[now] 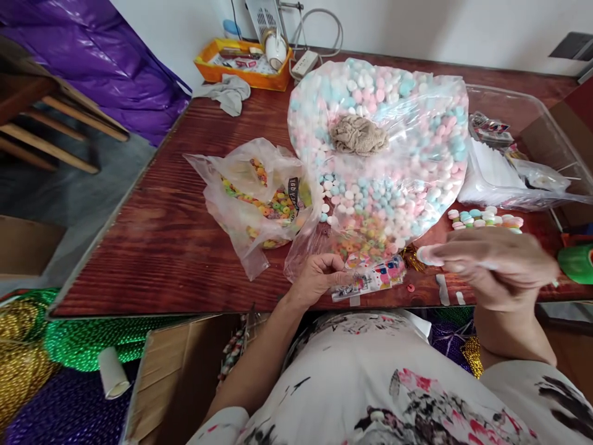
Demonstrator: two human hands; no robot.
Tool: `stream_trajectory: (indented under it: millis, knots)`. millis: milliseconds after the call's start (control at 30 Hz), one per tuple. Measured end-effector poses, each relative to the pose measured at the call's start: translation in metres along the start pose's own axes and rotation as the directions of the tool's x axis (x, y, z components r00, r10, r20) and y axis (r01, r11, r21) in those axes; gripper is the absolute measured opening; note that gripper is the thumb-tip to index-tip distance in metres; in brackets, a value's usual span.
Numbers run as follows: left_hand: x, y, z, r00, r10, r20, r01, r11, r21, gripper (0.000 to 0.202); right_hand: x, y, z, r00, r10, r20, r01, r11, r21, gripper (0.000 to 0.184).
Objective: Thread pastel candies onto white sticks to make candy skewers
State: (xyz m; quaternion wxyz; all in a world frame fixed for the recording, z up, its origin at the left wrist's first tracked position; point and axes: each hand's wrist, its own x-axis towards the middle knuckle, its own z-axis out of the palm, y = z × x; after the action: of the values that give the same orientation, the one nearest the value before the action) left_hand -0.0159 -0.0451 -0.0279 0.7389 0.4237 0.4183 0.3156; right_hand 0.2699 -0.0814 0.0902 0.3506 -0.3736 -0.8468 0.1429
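My left hand rests at the near edge of the wooden table, fingers pinched on a small clear printed packet holding colourful ring candies. My right hand hovers to the right, fingers curled round a thin stack of pastel tablet candies; it is smeared by motion. A row of pastel candies lies just beyond it. Behind the packet sits a big clear bag of pink, blue and white candies with a beige cloth on top. A smaller bag of coloured rings lies to the left.
A clear plastic tray with wrappers stands at right, a green tape roll at the right edge. An orange tray, grey cloth and power strip sit at the back. Cardboard box and tinsel lie below.
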Motion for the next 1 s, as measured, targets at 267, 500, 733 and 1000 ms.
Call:
stream_trajectory:
  millis: [267,500,733,1000]
  knots:
    - [-0.005,0.018,0.015,0.925,-0.140,0.352,0.169,0.984,-0.052,0.036,0.029,-0.002,0.027,0.894,-0.266,0.360,0.265,0.963,0.053,0.036]
    - [-0.004,0.021,0.013,0.844,-0.131,0.519,0.155,0.988,-0.003,0.033,0.043,0.003,0.038,0.806,-0.279,0.522,0.175,0.955,0.240,0.021]
    - [-0.002,0.009,-0.017,0.933,0.016,0.358,-0.040,0.997,0.061,0.032,0.045,0.010,0.030,0.943,-0.098,0.317,-0.126,0.778,0.615,0.020]
    - [-0.008,0.011,-0.007,0.953,0.051,0.299,-0.047,0.999,-0.023,0.034,0.040,-0.008,0.043,0.889,-0.236,0.391,0.207,0.971,0.116,0.028]
